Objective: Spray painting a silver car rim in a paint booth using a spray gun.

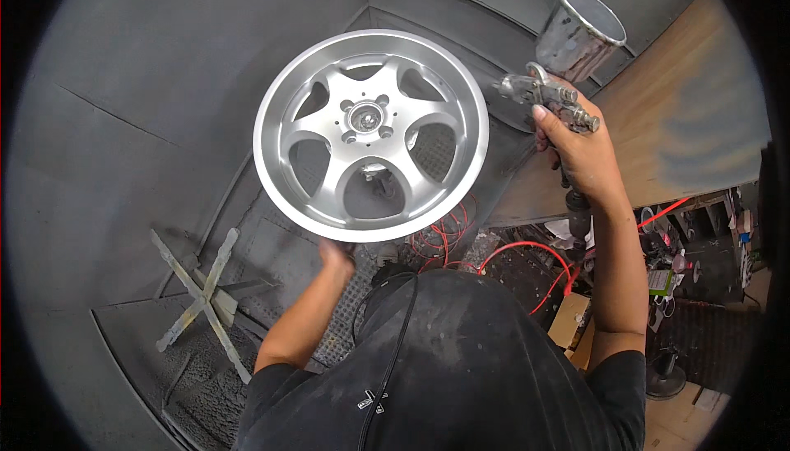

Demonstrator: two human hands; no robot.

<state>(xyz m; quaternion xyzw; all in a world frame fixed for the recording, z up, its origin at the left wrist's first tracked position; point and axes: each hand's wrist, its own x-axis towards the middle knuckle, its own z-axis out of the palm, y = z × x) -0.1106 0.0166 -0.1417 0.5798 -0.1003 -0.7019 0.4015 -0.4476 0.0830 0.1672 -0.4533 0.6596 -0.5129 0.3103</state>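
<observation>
A silver alloy wheel (pixel 354 173) with broad spokes is raised in front of me, its face tilted toward me. My left hand (pixel 336 255) meets the underside of its near edge; the fingers are hidden behind the rim and partly blurred. To the right of the wheel, my right hand (pixel 586 143) is wrapped round the handle of a spray gun (pixel 539 90). The gun's nozzle points left toward the wheel. A metal paint cup (pixel 568 44) sits on top of the gun, and a hose connection hangs below the grip.
An X-shaped, paint-crusted stand (pixel 202 301) is at lower left, beside grey walls (pixel 148 113). A red air hose (pixel 535 245) loops across the floor on the right. Beyond my right arm stands a paint-stained board (pixel 683 122), with clutter and a cardboard box (pixel 569 319) below.
</observation>
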